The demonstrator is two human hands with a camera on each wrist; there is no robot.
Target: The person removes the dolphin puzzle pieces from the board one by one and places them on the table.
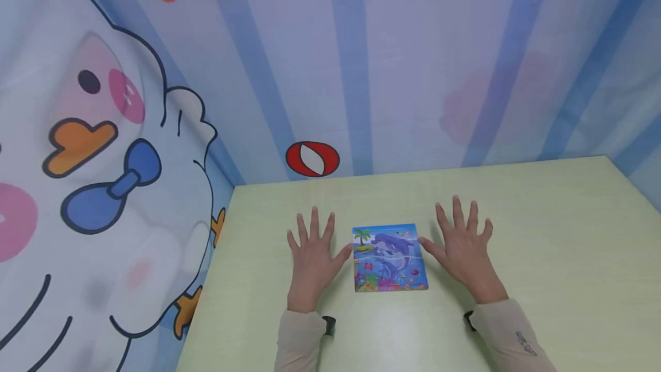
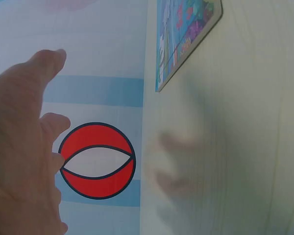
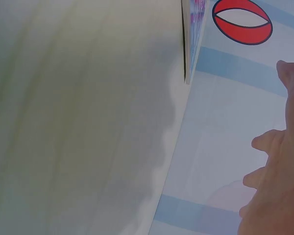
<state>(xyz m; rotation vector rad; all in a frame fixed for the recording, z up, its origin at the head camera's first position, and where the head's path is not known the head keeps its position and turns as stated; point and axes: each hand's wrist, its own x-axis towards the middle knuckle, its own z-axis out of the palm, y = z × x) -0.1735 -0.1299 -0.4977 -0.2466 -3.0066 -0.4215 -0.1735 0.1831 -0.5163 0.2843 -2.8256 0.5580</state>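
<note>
A square dolphin picture puzzle (image 1: pixel 389 258) lies flat on the pale table, showing a palm tree, dolphins and sea life. To its left my left hand (image 1: pixel 312 263) is spread with straight fingers, the thumb tip close to the puzzle's left edge. On the other side my right hand (image 1: pixel 467 248) is also spread, its thumb pointing at the right edge. In the left wrist view the left hand (image 2: pixel 24 142) hovers over its shadow, the puzzle's corner (image 2: pixel 186 34) ahead. The right wrist view shows the right hand (image 3: pixel 279 161) raised, holding nothing, with the puzzle's thin side (image 3: pixel 188 44) beyond.
The light wood-grain table (image 1: pixel 558 234) extends to both sides. A striped blue fabric backdrop (image 1: pixel 403 73) with a red and white ball print (image 1: pixel 312 159) rises behind it. A large printed duck (image 1: pixel 103 188) covers the left hanging. Each wrist bears a dark strap (image 1: pixel 329 325).
</note>
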